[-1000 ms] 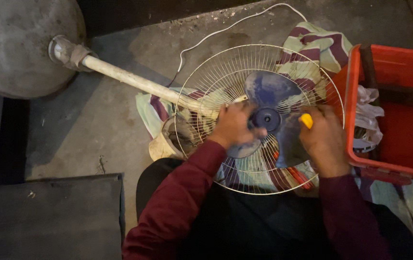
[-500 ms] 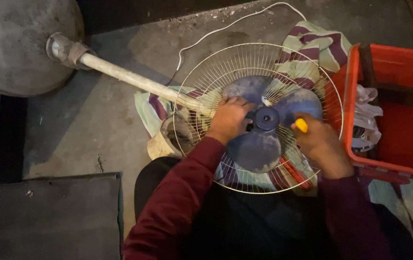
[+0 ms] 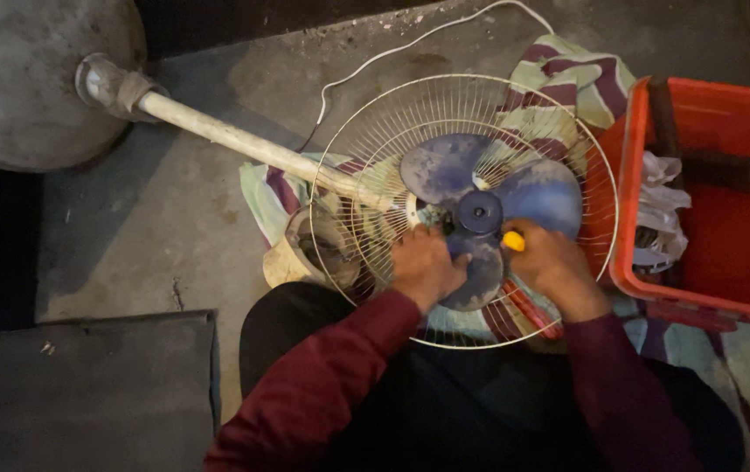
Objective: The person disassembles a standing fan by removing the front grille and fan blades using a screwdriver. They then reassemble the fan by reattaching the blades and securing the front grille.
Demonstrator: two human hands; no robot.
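Across the concrete floor (image 3: pixel 174 218), from the upper left corner, a round grey fan base (image 3: pixel 25 79) and its pale pole (image 3: pixel 244 149) run to a wire fan guard (image 3: pixel 445 114) lying on a striped cloth (image 3: pixel 567 74). Inside the guard sit the blue fan blades (image 3: pixel 445 166). At the lower blade, the left hand (image 3: pixel 423 267) has its fingers curled on the blade's edge. Just beside it the right hand (image 3: pixel 554 271) is closed around a yellow-handled tool (image 3: pixel 513 240). Against the right edge, a red plastic crate (image 3: pixel 742 253) holds white crumpled plastic (image 3: pixel 659 210) and a dark bar (image 3: pixel 716 170).
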